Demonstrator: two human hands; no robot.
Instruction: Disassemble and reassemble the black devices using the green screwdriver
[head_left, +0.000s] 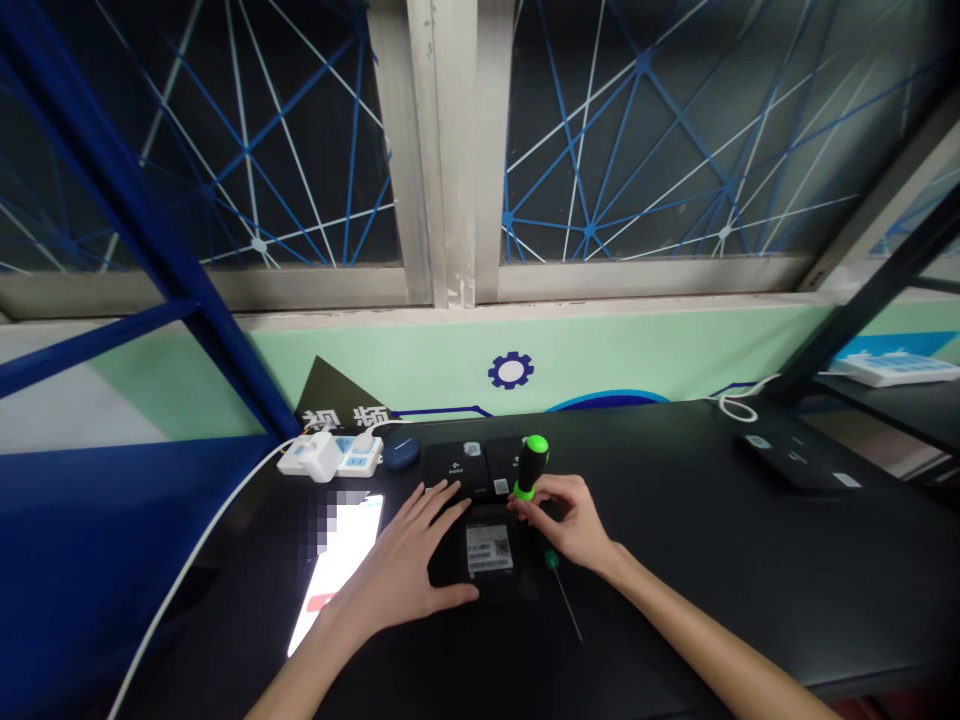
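Observation:
My right hand [564, 515] grips a screwdriver [534, 463] with a black and bright green handle, held nearly upright. Its tip is hidden behind my fingers, at the far right corner of a flat black device [487, 590] with a white printed label [489, 548]. Spread over the left side of that device lies my left hand [409, 565], fingers and thumb apart. A second screwdriver [564, 592], with a green handle and thin shaft, rests on the table just right of the device.
Two black boxes [456, 468] sit behind the device, beside a dark blue rounded case [401, 453]. A white power strip [360, 457] with plugs and a lit phone [341, 565] are at left. Another black device [796, 462] lies far right on the black table [675, 600].

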